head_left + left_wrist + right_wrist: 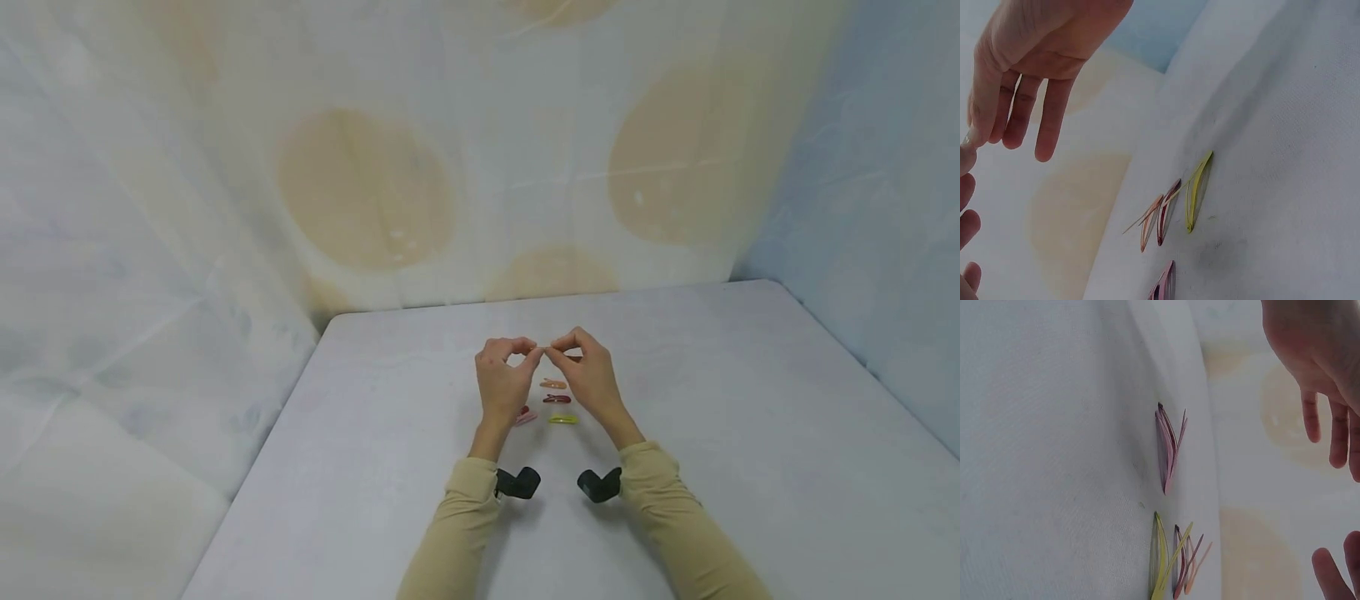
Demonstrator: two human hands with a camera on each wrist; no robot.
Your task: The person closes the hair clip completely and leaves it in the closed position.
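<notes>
While raised together at centre frame above the worktop (750, 400), pinched a thin hair clip (547, 347) between left hand (504, 379) and right hand (588, 375), long axis left-to-right, equally near both, four clips (556, 401) lying just below.

Your thin pale hair clip (547, 346) held level above the table between both hands' fingertips, its ends pinched by your left hand (504, 379) and right hand (590, 375).

Soft even light, faint shadows, wide-angle distortion
</notes>
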